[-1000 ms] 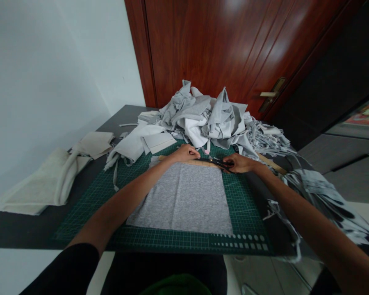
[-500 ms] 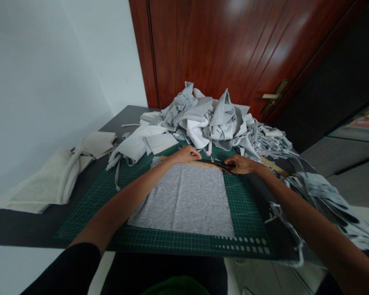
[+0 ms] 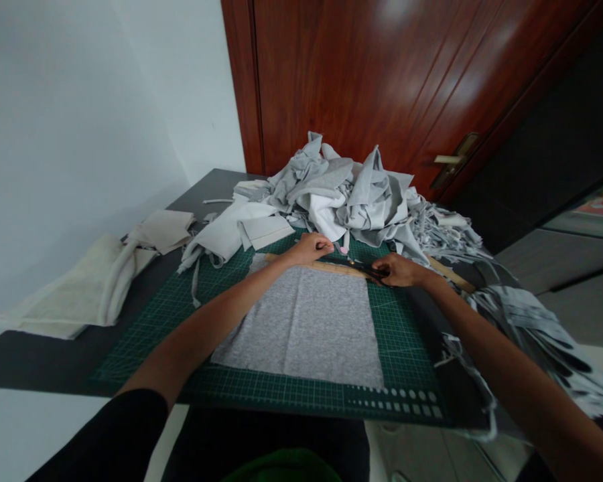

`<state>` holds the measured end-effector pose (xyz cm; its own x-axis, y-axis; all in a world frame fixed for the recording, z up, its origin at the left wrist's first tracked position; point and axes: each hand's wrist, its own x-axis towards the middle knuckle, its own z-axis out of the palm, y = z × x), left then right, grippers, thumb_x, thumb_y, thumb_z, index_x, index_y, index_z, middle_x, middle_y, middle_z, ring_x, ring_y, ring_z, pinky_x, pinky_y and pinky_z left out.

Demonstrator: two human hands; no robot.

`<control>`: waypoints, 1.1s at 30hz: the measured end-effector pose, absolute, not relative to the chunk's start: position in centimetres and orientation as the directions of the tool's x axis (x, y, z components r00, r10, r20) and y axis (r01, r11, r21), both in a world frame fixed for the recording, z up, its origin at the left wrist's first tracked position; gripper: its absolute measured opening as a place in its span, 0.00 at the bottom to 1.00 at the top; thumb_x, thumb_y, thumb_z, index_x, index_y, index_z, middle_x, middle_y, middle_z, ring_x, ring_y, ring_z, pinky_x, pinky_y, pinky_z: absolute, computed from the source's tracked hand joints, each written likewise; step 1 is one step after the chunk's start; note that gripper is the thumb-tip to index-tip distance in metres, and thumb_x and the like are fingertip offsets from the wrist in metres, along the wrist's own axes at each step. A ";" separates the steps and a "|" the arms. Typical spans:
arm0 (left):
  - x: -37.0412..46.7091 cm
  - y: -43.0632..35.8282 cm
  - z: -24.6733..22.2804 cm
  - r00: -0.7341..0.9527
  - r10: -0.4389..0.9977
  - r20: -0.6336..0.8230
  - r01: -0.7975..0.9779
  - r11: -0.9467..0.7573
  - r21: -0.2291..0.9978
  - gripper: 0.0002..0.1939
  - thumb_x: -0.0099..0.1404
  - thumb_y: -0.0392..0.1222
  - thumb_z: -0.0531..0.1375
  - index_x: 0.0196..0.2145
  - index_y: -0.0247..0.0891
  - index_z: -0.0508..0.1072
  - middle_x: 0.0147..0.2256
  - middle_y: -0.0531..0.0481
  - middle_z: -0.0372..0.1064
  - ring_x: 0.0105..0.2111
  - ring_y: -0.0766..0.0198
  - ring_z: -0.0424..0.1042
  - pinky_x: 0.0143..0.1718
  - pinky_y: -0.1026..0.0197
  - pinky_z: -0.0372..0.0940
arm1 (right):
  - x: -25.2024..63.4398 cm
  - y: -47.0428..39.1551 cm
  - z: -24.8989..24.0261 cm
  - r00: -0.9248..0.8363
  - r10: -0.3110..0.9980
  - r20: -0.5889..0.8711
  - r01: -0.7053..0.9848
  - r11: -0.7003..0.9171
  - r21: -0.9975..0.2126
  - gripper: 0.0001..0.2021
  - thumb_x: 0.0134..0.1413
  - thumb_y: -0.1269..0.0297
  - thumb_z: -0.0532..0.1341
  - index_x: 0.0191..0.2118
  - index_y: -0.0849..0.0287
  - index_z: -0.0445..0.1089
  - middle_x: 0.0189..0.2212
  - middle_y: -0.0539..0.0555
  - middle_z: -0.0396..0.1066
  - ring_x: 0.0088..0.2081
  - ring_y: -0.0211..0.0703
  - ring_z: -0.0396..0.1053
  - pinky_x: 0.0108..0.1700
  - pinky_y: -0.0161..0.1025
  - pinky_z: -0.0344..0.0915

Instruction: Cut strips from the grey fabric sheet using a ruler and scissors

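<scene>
The flat square of speckled grey knit fabric [image 3: 301,321] lies on the green gridded cutting mat [image 3: 155,321], its far edge under both hands. The right hand [image 3: 399,270] is closed on black-handled scissors [image 3: 364,269] along a long wooden ruler [image 3: 331,266]; the left hand [image 3: 309,248] presses the ruler flat. Steady pressure there should help the cut run straight, clear of the heaped grey fabric scraps [image 3: 352,197] just beyond the fingers.

A dark tabletop [image 3: 40,365] carries a green cutting mat [image 3: 145,335] that reaches its near edge. Cream folded cloth [image 3: 75,291] lies along the left edge, and a heap of grey and white fabric [image 3: 342,197] fills the far edge, touching the mat's far side. Grey fabric strips [image 3: 527,328] trail over the right edge, just beside the mat.
</scene>
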<state>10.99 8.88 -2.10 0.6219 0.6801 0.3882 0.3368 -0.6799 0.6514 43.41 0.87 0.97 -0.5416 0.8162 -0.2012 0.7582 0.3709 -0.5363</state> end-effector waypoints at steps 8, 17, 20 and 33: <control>10.7 9.7 -2.4 0.521 0.728 0.446 0.343 -0.657 0.672 0.09 0.74 0.42 0.55 0.34 0.38 0.70 0.32 0.52 0.68 0.33 0.63 0.65 0.39 0.61 0.61 | 45.9 -2.2 1.2 -0.401 0.916 0.014 0.770 0.345 -0.536 0.15 0.52 0.47 0.66 0.30 0.56 0.74 0.26 0.53 0.75 0.29 0.47 0.70 0.32 0.40 0.63; 10.0 10.1 -2.5 0.534 0.722 0.439 0.563 -0.691 0.452 0.07 0.68 0.34 0.60 0.35 0.38 0.78 0.38 0.46 0.76 0.44 0.54 0.71 0.51 0.54 0.65 | 50.5 -5.6 -0.8 -0.195 0.969 0.155 0.880 0.242 -0.409 0.20 0.50 0.41 0.67 0.34 0.55 0.79 0.29 0.57 0.80 0.30 0.52 0.73 0.35 0.45 0.67; 9.7 10.5 -2.4 0.544 0.727 0.420 0.569 -0.687 0.452 0.13 0.66 0.28 0.57 0.36 0.39 0.81 0.41 0.45 0.78 0.46 0.54 0.73 0.53 0.52 0.66 | 51.9 -5.7 -1.0 -0.156 0.977 0.148 0.913 0.199 -0.355 0.19 0.51 0.41 0.66 0.34 0.53 0.77 0.31 0.58 0.81 0.32 0.54 0.75 0.36 0.45 0.68; 9.1 9.4 1.2 0.604 0.731 0.319 0.497 -0.657 0.566 0.25 0.78 0.47 0.54 0.24 0.38 0.72 0.25 0.50 0.70 0.28 0.62 0.69 0.40 0.57 0.63 | 53.3 -5.6 -1.6 -0.041 0.999 0.030 0.966 0.048 -0.254 0.19 0.54 0.40 0.64 0.31 0.52 0.71 0.28 0.56 0.78 0.31 0.52 0.76 0.34 0.43 0.64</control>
